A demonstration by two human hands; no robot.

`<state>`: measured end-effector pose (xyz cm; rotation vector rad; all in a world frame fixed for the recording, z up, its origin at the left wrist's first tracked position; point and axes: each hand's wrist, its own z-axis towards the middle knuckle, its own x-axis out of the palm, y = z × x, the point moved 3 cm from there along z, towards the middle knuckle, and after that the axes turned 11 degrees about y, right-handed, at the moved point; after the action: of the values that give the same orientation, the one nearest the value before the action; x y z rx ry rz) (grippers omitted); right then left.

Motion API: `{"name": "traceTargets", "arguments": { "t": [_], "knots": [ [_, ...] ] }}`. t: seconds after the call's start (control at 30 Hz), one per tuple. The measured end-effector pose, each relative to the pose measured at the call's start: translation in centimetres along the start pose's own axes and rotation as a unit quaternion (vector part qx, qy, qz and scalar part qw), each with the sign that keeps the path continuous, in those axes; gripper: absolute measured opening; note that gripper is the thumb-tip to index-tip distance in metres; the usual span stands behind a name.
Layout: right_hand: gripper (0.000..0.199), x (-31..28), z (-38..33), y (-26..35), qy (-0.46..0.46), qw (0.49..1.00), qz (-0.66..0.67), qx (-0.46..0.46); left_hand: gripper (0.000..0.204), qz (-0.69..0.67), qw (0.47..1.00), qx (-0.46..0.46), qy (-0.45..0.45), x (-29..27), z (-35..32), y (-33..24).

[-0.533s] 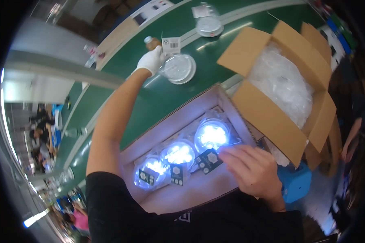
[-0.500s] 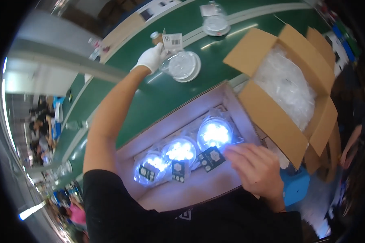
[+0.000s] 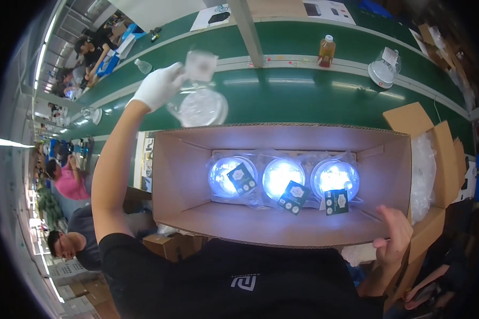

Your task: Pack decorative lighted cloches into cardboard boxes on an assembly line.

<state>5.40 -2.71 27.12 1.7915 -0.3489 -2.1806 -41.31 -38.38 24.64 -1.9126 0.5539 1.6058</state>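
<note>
My left hand, in a white glove, is stretched out over the green conveyor belt and grips a round lamp in a clear bag by its top, just beyond the far wall of an open cardboard box. Inside the box lie three lit round lamps in clear bags, side by side, each with a dark tag. My bare right hand sits at the box's near right corner, fingers loosely curled with the thumb up, holding nothing.
An orange bottle and another domed lamp stand on the belt's far side. A second open carton with clear plastic bags is at the right. Co-workers sit along the line at the left.
My left hand has lifted the bagged lamp off the belt and brought it toward the box. My right hand has drawn back from the lamps to the box's near right corner.
</note>
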Motion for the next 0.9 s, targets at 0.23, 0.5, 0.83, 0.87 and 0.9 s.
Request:
{"name": "traceTargets", "arguments": {
  "t": [0.23, 0.5, 0.83, 0.87, 0.9],
  "knots": [
    [0.066, 2.3, 4.2, 6.0, 0.141, 0.984, -0.009, -0.112, 0.025, -0.003, 0.978, -0.196, -0.065, 7.5, -10.1, 11.1],
    [0.062, 6.0, 5.6, 11.0, 0.244, 0.961, -0.028, -0.128, 0.034, -0.087, 0.950, -0.220, -0.206, 8.2, -17.4, 17.2],
    [0.053, 8.8, 5.6, 14.9, 0.222, 0.968, -0.019, -0.118, 0.024, -0.142, 0.917, -0.234, -0.289, 7.5, -17.2, 16.4],
    [0.053, 9.3, 5.8, 15.6, 0.222, 0.967, -0.019, -0.124, 0.023, -0.134, 0.918, -0.246, -0.280, 7.9, -17.2, 16.9],
    [0.050, 9.6, 5.9, 16.1, 0.215, 0.969, -0.025, -0.122, 0.023, -0.127, 0.919, -0.257, -0.270, 8.2, -17.0, 17.3]
  ]
}}
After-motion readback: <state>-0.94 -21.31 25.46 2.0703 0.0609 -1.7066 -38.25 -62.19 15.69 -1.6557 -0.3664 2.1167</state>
